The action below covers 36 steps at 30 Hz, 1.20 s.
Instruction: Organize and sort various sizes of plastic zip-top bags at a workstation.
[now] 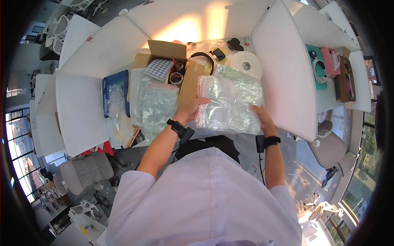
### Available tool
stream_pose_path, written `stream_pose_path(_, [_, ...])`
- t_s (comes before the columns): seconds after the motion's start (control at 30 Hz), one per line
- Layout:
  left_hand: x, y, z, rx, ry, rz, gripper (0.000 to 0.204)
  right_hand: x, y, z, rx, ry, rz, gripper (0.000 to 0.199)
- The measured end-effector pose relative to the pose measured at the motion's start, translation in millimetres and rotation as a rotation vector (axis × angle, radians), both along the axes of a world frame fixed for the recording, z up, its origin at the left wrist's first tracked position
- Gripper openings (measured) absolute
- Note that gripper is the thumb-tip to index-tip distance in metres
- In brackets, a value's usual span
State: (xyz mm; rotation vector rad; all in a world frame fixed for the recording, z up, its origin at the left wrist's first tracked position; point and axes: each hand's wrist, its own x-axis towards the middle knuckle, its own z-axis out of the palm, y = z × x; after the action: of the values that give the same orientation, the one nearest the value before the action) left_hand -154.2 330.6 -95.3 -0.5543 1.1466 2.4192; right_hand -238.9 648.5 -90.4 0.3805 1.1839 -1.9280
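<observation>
A thick stack of clear zip-top plastic bags lies on the table in front of me. My left hand grips its left edge, fingers curled over the top. My right hand holds the stack's lower right corner. Both wrists wear black bands with small devices. A second pile of clear plastic bags lies just left of my left hand.
An open cardboard box at the back holds a grid-patterned sheet and a tape roll. A white tape roll sits back right, a blue box at left. White partition panels wall the desk.
</observation>
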Motion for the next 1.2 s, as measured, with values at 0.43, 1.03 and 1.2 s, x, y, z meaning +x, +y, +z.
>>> stream_pose_path(0.43, [48,-34,21,-0.705,-0.026,-0.225,0.036,43,8,-106,0.369,-0.026,0.175,0.031])
stream_pose_path(1.03, [83,-95,105,-0.452,0.006,-0.002,0.043,26,55,-174,0.970,0.650,-0.201,0.017])
stream_pose_path(1.2, [78,-94,105,-0.448,0.021,-0.035,0.045,20,55,-146,0.850,0.551,-0.171,0.019])
